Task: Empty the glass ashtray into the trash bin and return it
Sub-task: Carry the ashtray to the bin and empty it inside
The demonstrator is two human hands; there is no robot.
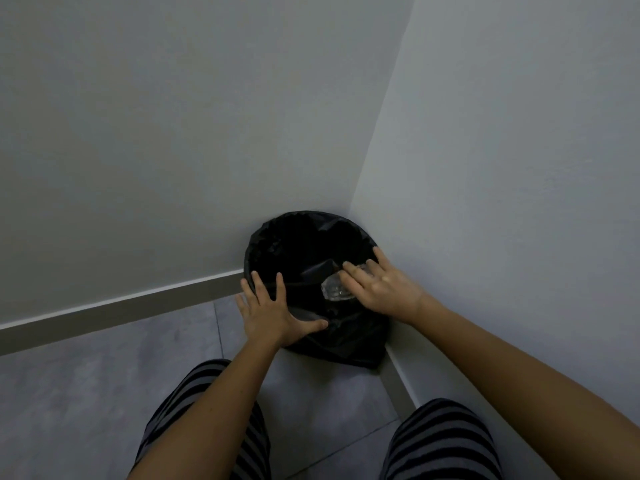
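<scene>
Both hands work at the bin [277, 237]: left hand [273, 315] spread on its near rim, right hand [377, 284] gripping the tipped ashtray [334, 289] over the opening. Slick glass could slip into the bag.

Glass ashtray [337, 289] mostly hidden under right hand [379, 285]; trash bin [277, 233] interior too dark, contents indiscernible.

2 pale grey walls [173, 133] meet in a corner at the right. A grey skirting board [121, 306] runs along the foot of each. The floor [86, 393] is large grey tiles with thin joints. Black-and-grey striped trousers [440, 441] show at the bottom edge.
</scene>
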